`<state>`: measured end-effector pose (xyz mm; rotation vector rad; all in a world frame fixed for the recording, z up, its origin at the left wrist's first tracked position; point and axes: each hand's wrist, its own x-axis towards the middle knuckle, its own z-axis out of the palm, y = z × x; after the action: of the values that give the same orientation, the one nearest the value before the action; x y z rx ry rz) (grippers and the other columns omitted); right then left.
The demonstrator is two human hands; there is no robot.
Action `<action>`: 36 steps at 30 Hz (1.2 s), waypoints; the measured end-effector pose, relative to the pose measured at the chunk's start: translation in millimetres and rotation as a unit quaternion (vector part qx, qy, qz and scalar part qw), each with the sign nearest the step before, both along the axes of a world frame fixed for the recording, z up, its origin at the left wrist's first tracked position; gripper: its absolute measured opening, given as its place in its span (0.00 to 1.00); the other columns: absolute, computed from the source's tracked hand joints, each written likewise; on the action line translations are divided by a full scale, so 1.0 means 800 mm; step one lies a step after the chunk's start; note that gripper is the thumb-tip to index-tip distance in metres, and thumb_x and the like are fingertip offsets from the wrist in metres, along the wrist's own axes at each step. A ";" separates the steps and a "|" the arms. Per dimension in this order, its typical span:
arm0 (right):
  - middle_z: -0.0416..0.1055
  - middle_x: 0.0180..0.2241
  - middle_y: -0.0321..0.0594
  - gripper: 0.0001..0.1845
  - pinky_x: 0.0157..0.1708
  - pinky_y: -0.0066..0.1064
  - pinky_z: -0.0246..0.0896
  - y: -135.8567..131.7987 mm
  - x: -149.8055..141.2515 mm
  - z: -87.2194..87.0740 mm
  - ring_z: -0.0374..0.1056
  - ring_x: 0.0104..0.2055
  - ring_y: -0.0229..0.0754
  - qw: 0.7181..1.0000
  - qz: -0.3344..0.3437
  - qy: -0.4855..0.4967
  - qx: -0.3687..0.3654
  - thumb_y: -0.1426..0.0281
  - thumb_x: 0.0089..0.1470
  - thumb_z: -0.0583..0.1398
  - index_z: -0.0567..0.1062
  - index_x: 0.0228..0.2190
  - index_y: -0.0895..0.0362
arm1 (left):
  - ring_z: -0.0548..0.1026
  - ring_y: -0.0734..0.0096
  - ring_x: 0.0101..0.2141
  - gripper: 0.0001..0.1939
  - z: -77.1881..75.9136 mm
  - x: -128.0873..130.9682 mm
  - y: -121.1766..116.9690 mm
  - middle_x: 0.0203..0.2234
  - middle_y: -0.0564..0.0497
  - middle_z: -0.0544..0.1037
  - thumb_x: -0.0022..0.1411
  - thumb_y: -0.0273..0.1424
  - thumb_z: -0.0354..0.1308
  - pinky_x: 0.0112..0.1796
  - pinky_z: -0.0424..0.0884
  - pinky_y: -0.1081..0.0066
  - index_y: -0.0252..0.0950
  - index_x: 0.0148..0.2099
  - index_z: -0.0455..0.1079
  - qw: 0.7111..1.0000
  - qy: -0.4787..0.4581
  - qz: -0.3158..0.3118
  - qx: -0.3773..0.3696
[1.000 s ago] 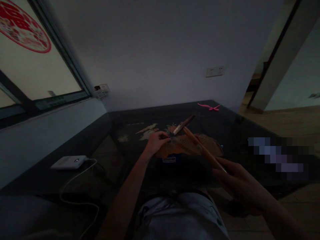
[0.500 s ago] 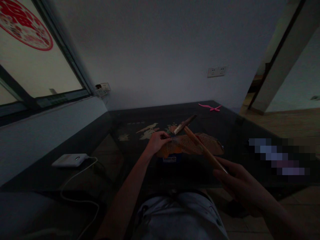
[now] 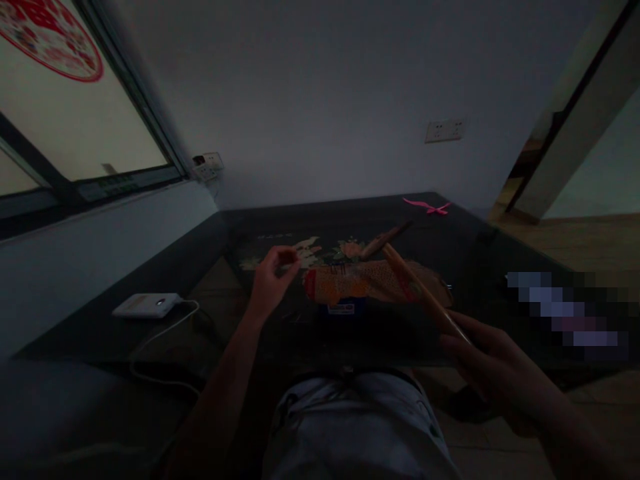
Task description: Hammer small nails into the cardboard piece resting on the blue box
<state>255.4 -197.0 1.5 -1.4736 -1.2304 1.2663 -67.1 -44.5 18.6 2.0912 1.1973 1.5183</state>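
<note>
My right hand (image 3: 480, 347) is wrapped round the wooden handle of a hammer (image 3: 425, 293), whose dark, rusty-looking head (image 3: 385, 241) hangs above and behind a long sole-shaped piece (image 3: 365, 280). That piece is orange and brown with a dotted pattern and a red left end. It lies across a blue box (image 3: 341, 307) on the table. Small dark upright bits stand out near its left end, too small to make out. Left of the piece and apart from it is my left hand (image 3: 275, 277), thumb and forefinger curved with a small gap, nothing visible between them.
The dark glossy table (image 3: 400, 347) bears a bird and flower picture. A white power bank (image 3: 147, 305) with a cable lies at the left, a pink ribbon (image 3: 433, 208) at the back right. A blurred-out item (image 3: 560, 310) sits on the right. The wall (image 3: 325, 133) borders the back.
My left hand has let go of the sole-shaped piece's left end and moved left. The hammer stays in my right hand, still over the piece. The view has shifted slightly.
</note>
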 end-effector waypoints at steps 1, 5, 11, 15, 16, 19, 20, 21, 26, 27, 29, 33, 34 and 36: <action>0.68 0.24 0.33 0.32 0.14 0.22 0.54 -0.002 0.001 -0.001 0.60 0.19 0.34 1.000 -0.001 0.004 -0.004 0.56 0.51 0.60 0.64 0.56 0.52 | 0.74 0.71 0.37 0.08 -0.009 -0.013 -0.009 0.33 0.50 0.74 0.58 0.33 0.56 0.41 0.70 0.69 0.35 0.39 0.67 0.998 0.049 0.025 -0.008; 0.73 0.33 0.39 0.32 0.27 0.28 0.67 -0.008 0.005 -0.002 0.69 0.33 0.44 1.000 -0.013 0.026 -0.006 0.56 0.50 0.61 0.64 0.56 0.52 | 0.73 0.67 0.39 0.06 -0.054 -0.044 -0.037 0.35 0.49 0.75 0.58 0.32 0.56 0.43 0.67 0.66 0.36 0.38 0.69 0.961 0.265 -0.028 -0.072; 0.72 0.31 0.38 0.33 0.20 0.25 0.63 -0.011 0.009 -0.008 0.66 0.27 0.40 0.999 -0.028 -0.008 0.022 0.57 0.49 0.62 0.66 0.55 0.52 | 0.69 0.65 0.43 0.06 -0.092 -0.049 -0.042 0.38 0.49 0.73 0.61 0.33 0.55 0.46 0.61 0.61 0.38 0.39 0.70 0.909 0.407 -0.051 -0.072; 0.72 0.28 0.36 0.34 0.12 0.22 0.54 -0.012 0.010 -0.011 0.60 0.19 0.34 1.000 -0.027 0.000 0.002 0.57 0.50 0.61 0.63 0.57 0.51 | 0.69 0.64 0.42 0.06 -0.090 -0.044 -0.042 0.37 0.49 0.74 0.62 0.32 0.53 0.47 0.59 0.60 0.37 0.36 0.70 0.903 0.422 -0.056 -0.053; 0.72 0.28 0.36 0.35 0.12 0.22 0.54 -0.012 0.010 -0.011 0.60 0.19 0.34 1.000 -0.027 0.000 0.001 0.57 0.50 0.61 0.63 0.58 0.51 | 0.69 0.64 0.42 0.06 -0.089 -0.042 -0.043 0.36 0.49 0.74 0.62 0.32 0.53 0.47 0.60 0.60 0.37 0.36 0.70 0.907 0.414 -0.059 -0.053; 0.72 0.30 0.38 0.34 0.17 0.25 0.60 -0.013 0.009 -0.008 0.62 0.21 0.36 1.000 -0.027 -0.001 0.008 0.57 0.50 0.61 0.63 0.57 0.53 | 0.71 0.66 0.40 0.06 -0.080 -0.040 -0.052 0.36 0.50 0.76 0.62 0.31 0.52 0.45 0.63 0.64 0.37 0.37 0.70 0.930 0.352 -0.070 -0.080; 0.72 0.29 0.38 0.34 0.18 0.25 0.61 -0.013 0.009 -0.007 0.63 0.22 0.36 1.000 -0.029 0.000 0.006 0.57 0.50 0.61 0.64 0.57 0.53 | 0.72 0.67 0.39 0.06 -0.076 -0.040 -0.056 0.35 0.50 0.77 0.62 0.31 0.52 0.44 0.65 0.65 0.38 0.38 0.70 0.939 0.323 -0.070 -0.095; 0.72 0.29 0.38 0.34 0.18 0.25 0.62 -0.014 0.008 -0.006 0.63 0.22 0.37 0.999 -0.033 0.002 0.005 0.57 0.50 0.61 0.64 0.57 0.53 | 0.73 0.68 0.38 0.06 -0.072 -0.040 -0.060 0.35 0.51 0.77 0.62 0.32 0.52 0.42 0.67 0.67 0.38 0.38 0.70 0.947 0.292 -0.070 -0.110; 0.71 0.26 0.35 0.33 0.18 0.25 0.62 -0.015 0.005 -0.003 0.65 0.23 0.38 0.999 -0.039 0.018 0.008 0.57 0.49 0.62 0.66 0.56 0.52 | 0.77 0.69 0.33 0.09 -0.043 -0.037 -0.078 0.33 0.52 0.80 0.58 0.34 0.57 0.37 0.72 0.70 0.41 0.42 0.74 0.973 0.158 -0.075 -0.149; 0.70 0.24 0.35 0.33 0.18 0.25 0.61 -0.015 0.004 -0.002 0.64 0.22 0.37 0.999 -0.040 0.016 0.010 0.57 0.48 0.63 0.66 0.55 0.53 | 0.77 0.68 0.33 0.10 -0.036 -0.036 -0.079 0.32 0.52 0.80 0.58 0.34 0.58 0.37 0.73 0.70 0.41 0.42 0.74 0.976 0.142 -0.076 -0.144; 0.69 0.22 0.34 0.34 0.14 0.24 0.57 -0.014 0.003 -0.002 0.61 0.19 0.35 0.999 -0.046 0.005 0.009 0.56 0.48 0.62 0.66 0.56 0.54 | 0.77 0.68 0.32 0.09 -0.021 -0.033 -0.079 0.31 0.51 0.80 0.57 0.34 0.59 0.37 0.74 0.70 0.41 0.40 0.75 0.983 0.116 -0.071 -0.121; 0.71 0.26 0.36 0.34 0.13 0.23 0.53 -0.012 0.002 -0.002 0.59 0.18 0.34 1.000 -0.028 0.001 0.001 0.56 0.50 0.61 0.65 0.56 0.52 | 0.77 0.67 0.34 0.08 0.001 -0.019 -0.066 0.32 0.50 0.80 0.56 0.34 0.59 0.40 0.74 0.68 0.39 0.37 0.75 0.996 0.050 -0.044 -0.063; 0.71 0.27 0.36 0.33 0.13 0.23 0.53 -0.012 0.001 -0.003 0.59 0.18 0.34 1.000 -0.023 0.004 0.001 0.56 0.50 0.61 0.65 0.56 0.52 | 0.77 0.67 0.35 0.08 0.004 -0.012 -0.059 0.32 0.50 0.79 0.55 0.34 0.60 0.41 0.74 0.68 0.39 0.37 0.75 0.997 0.031 -0.044 -0.054; 0.71 0.27 0.35 0.33 0.13 0.23 0.52 -0.011 0.000 -0.003 0.59 0.19 0.34 1.000 -0.022 0.008 0.003 0.55 0.49 0.61 0.65 0.55 0.51 | 0.77 0.66 0.36 0.09 0.008 0.009 -0.040 0.33 0.49 0.79 0.54 0.34 0.61 0.41 0.74 0.67 0.38 0.37 0.75 0.997 -0.005 -0.061 -0.043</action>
<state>255.4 -206.0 -0.6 -1.4754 -1.1850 1.2417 -59.7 -76.7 25.0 2.0581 1.0902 1.3972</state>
